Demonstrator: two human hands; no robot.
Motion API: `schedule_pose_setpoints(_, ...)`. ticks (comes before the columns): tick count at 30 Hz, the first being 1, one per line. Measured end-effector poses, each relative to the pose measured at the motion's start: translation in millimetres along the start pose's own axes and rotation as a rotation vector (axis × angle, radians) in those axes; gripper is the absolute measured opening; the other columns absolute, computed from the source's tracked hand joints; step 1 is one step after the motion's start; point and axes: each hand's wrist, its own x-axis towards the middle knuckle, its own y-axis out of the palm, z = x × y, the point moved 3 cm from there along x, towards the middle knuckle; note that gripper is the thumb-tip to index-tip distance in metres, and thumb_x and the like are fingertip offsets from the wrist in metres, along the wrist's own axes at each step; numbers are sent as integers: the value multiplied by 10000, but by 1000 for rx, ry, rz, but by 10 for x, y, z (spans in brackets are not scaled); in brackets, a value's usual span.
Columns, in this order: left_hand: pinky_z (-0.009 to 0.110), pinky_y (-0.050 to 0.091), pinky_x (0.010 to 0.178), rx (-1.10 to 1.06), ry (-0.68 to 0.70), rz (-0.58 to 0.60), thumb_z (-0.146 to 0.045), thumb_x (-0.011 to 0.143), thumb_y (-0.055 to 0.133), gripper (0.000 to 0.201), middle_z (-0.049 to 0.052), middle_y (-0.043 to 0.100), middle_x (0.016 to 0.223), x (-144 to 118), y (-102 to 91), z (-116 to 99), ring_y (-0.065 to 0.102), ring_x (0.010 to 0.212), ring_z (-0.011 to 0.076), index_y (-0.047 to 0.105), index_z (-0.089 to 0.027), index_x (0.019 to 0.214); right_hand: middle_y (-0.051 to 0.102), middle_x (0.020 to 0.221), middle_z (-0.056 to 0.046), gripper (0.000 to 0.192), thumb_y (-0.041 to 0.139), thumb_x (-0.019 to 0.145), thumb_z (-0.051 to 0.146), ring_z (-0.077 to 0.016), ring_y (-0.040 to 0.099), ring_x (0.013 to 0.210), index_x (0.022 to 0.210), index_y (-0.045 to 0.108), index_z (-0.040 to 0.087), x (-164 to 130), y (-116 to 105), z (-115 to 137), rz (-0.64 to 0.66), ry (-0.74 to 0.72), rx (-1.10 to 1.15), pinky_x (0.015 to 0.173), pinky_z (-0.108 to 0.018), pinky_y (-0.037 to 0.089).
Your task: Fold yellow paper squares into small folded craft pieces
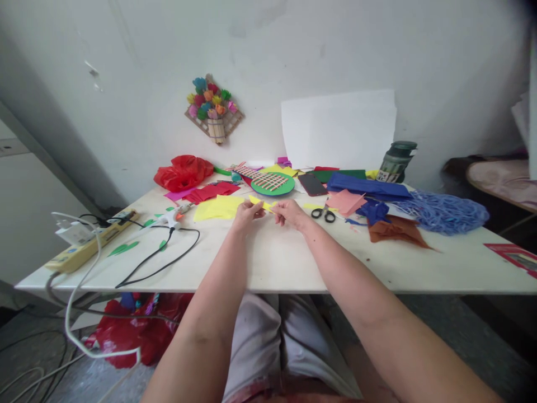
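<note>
You sit at a white table (277,263), both arms stretched forward, your hands close together near its middle. Your left hand (248,216) pinches one end of a small piece of yellow paper (267,206) between thumb and fingers; your right hand (289,214) pinches the other end. Both grips are closed on the paper, which spans the short gap between them, just above the tabletop.

Just beside your left hand lie larger yellow sheets (215,207), with red paper (212,193) behind them. Farther left are a white glue gun (170,219) on a black cord, green paper leaves (123,248) and a long power strip (90,242).

Beyond your hands, a green disc (286,183) carries a lattice of thin sticks (265,179). A dark phone (312,184) lies to its right. Black-handled scissors (329,215) rest near your right hand, followed by pink paper (346,202), brown paper (392,230) and a heap of blue string (448,211). A bouquet ornament (216,109) hangs on the wall (260,50).
</note>
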Motion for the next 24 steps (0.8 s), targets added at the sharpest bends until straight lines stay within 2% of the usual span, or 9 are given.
schedule_pose_setpoints(4, 245, 445, 550, -18, -96, 32, -421, 549, 671, 354, 22, 554, 562, 6, 21, 58, 515, 500, 89, 548, -101, 637, 535, 386, 24, 175, 551, 698, 261, -65, 428, 277, 588, 505, 132, 10, 37, -4, -4, -34, 14, 307, -167, 347)
schedule_pose_setpoints(9, 243, 443, 547, -5, -75, -38, -376, 530, 694, 329, -3, 516, 493, 24, -42, 76, 500, 476, 83, 494, -116, 551, 531, 391, 31, 189, 534, 712, 280, -60, 446, 297, 596, 516, 132, 12, 150, 2, 14, -64, -41, 328, -159, 363)
schedule_pose_setpoints(14, 262, 456, 558, -81, -106, 20, -350, 543, 691, 308, -1, 519, 507, 11, -82, 44, 505, 485, 86, 499, -113, 584, 530, 413, 42, 202, 503, 733, 290, -60, 456, 308, 592, 482, 146, 20, 249, -10, -33, -90, -69, 341, -163, 373)
schedule_pose_setpoints(17, 263, 453, 541, -100, -100, -53, -359, 548, 681, 306, 5, 537, 530, 23, -121, 35, 501, 479, 85, 512, -113, 614, 515, 406, 50, 191, 487, 740, 282, -61, 455, 308, 607, 493, 146, 32, 301, -21, -50, -120, -130, 336, -158, 362)
schedule_pose_setpoints(20, 233, 428, 501, -104, -65, -135, -351, 531, 687, 307, -20, 495, 464, 43, -154, 34, 484, 435, 77, 487, -121, 564, 504, 400, 52, 190, 468, 750, 269, -58, 454, 306, 609, 497, 146, 38, 353, -26, -61, -156, -191, 338, -151, 354)
schedule_pose_setpoints(24, 219, 406, 465, -129, -34, -176, -329, 513, 694, 295, -37, 464, 434, 56, -180, 33, 458, 398, 71, 486, -123, 550, 527, 425, 43, 209, 449, 764, 287, -61, 479, 334, 627, 524, 148, 36, 396, -36, -106, -186, -275, 362, -151, 366)
